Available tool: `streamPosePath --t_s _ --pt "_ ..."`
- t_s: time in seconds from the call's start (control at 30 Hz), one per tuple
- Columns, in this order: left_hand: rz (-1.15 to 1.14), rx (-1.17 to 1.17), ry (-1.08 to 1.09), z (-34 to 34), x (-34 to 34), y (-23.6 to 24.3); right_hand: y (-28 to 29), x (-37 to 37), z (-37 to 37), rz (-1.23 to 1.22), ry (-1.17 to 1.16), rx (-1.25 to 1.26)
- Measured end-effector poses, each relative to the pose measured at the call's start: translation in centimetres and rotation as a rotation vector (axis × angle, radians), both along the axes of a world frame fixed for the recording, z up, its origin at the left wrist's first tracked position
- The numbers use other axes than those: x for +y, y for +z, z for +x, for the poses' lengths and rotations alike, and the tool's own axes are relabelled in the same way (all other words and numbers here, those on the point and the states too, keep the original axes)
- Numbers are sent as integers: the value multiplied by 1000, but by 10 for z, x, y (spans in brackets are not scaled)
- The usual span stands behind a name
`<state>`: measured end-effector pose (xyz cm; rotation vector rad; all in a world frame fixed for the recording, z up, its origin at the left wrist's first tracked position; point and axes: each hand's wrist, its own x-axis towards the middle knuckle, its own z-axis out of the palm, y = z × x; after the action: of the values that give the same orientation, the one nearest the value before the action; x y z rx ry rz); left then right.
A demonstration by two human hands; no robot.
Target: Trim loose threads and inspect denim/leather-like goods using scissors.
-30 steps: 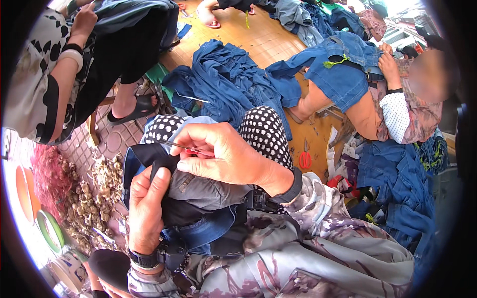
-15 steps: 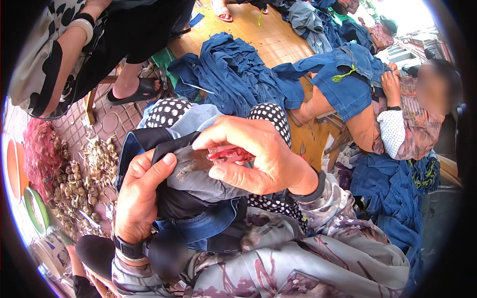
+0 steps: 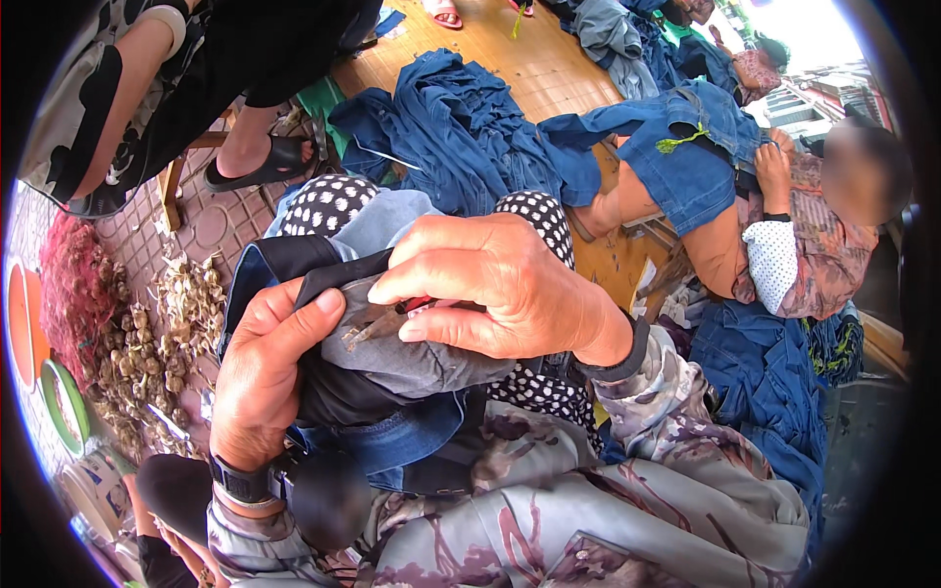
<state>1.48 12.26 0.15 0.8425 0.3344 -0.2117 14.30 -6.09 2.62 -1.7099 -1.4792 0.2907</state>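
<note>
On my lap lies a dark blue denim garment (image 3: 407,441), turned so that its grey inner cloth (image 3: 421,367) and black edging face up. My left hand (image 3: 260,382) pinches the black edge, thumb on top. Small red thread snips (image 3: 417,305) sit inside my closed right hand (image 3: 505,279), mostly hidden by its fingers. Their tip points left, close over the grey cloth and a frayed brownish patch near my left thumb. Whether the blades touch the cloth, I cannot tell.
A heap of blue denim (image 3: 451,127) lies ahead beside a wooden board (image 3: 534,73). At right a person (image 3: 814,235) handles denim, with more denim (image 3: 755,382) below. Garlic bulbs (image 3: 147,363), a red net (image 3: 74,284) and a green-rimmed basin (image 3: 64,407) are at left.
My right hand has shifted slightly left and turned, its fingers now covering more of the red snips. My left hand keeps its pinch on the black edge.
</note>
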Motion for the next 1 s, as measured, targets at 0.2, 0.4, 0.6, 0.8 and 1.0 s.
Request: streamPosePath --t_s 0.2,0.4,0.6,0.8,1.0 --pt "-31 1 -24 1 1 3 3 2 -1 -9 -3 3" --pt "-29 8 -35 2 1 -1 4 1 1 -3 4 -76" --pt "-18 31 -21 0 1 -2 -4 4 0 42 -2 -27" --pt "-6 35 -14 0 1 -2 -1 3 3 14 22 -4" --pt "-1 14 -11 0 2 -3 -5 0 5 -68 -16 286"
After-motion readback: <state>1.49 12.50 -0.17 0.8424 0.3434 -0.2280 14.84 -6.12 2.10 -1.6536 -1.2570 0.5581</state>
